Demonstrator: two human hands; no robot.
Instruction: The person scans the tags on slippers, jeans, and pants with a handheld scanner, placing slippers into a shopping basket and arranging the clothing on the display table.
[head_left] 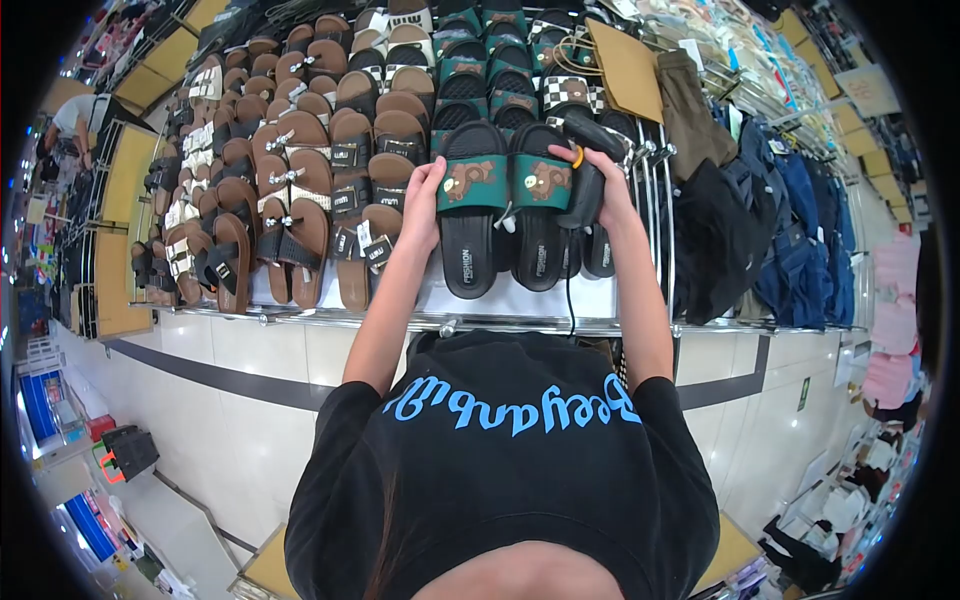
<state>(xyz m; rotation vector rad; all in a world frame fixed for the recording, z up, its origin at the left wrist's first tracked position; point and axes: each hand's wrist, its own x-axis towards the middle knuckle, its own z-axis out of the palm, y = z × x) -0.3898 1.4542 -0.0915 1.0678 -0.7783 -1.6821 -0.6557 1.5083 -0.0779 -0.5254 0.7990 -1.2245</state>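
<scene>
A: Status, pls?
B: Pair of green-strap bear slides (485, 185) up front, ctr, at the near side of the display rack (425, 299). Footbeds face the wearer, heel ends nearest. Can't tell if the rack takes any wt.

A: Grips?
B: L hand (427, 200) is pinched on the outer edge of the L slide's strap. R hand (606, 185) is wrapped round a black corded tool (584, 200) w/ an orange part by the fingers, just beside the R slide. Fingertip contact w/ that slide: can't tell. Hands well apart.

A: So which step?
B: Looks like a hold-and-line-up: pair side by side, tool at the ready. White tie (508, 220) shows btwn the slides, prob. linking them.

A: What does the next move call for?
B: IMO, a steady L grip, both slides level, no tug on the tie. Tool needs clearance from the R strap, & its cord (570, 295) mustn't snag on the chrome rail (300, 319).
</scene>
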